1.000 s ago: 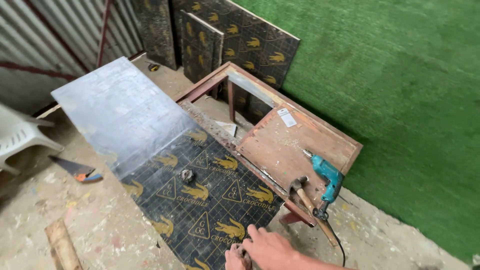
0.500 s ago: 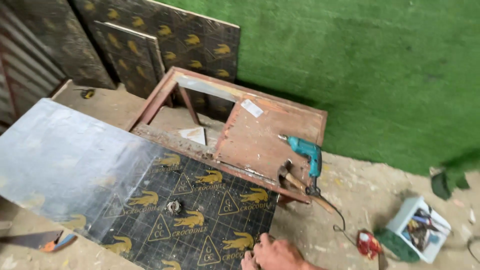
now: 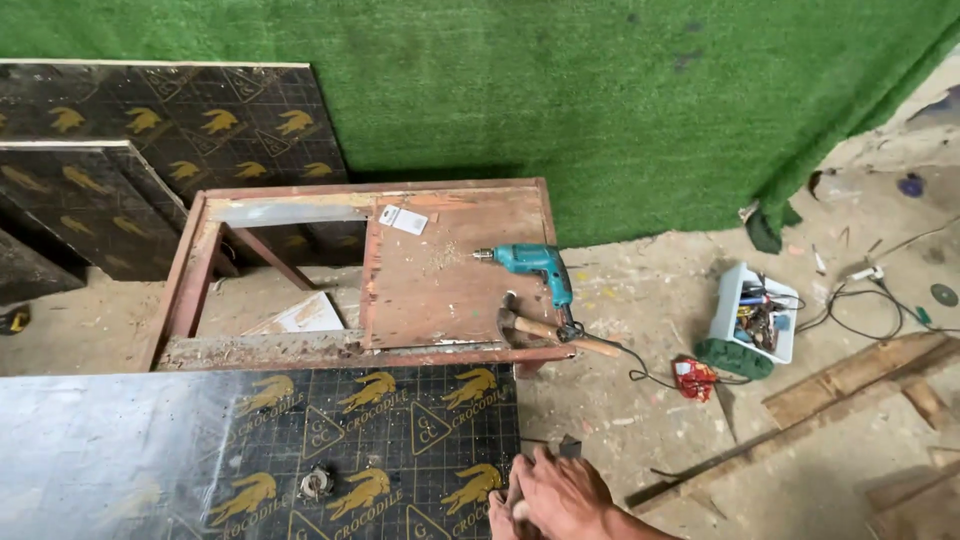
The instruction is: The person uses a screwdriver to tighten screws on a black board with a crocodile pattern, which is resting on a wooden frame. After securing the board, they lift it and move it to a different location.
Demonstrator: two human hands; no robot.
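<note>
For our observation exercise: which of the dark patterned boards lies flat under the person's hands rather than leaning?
The board lying flat at the bottom, beside the wooden frame; the other boards lean against the green wall.

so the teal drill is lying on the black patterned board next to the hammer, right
Not quite: the head view shows the teal drill lying on the reddish wooden table frame, not on the black patterned board. It is next to the hammer, as you said.

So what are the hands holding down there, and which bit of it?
Both hands sit at the black patterned board's right edge, near its corner. Whether they really grip it cannot be told.
</note>
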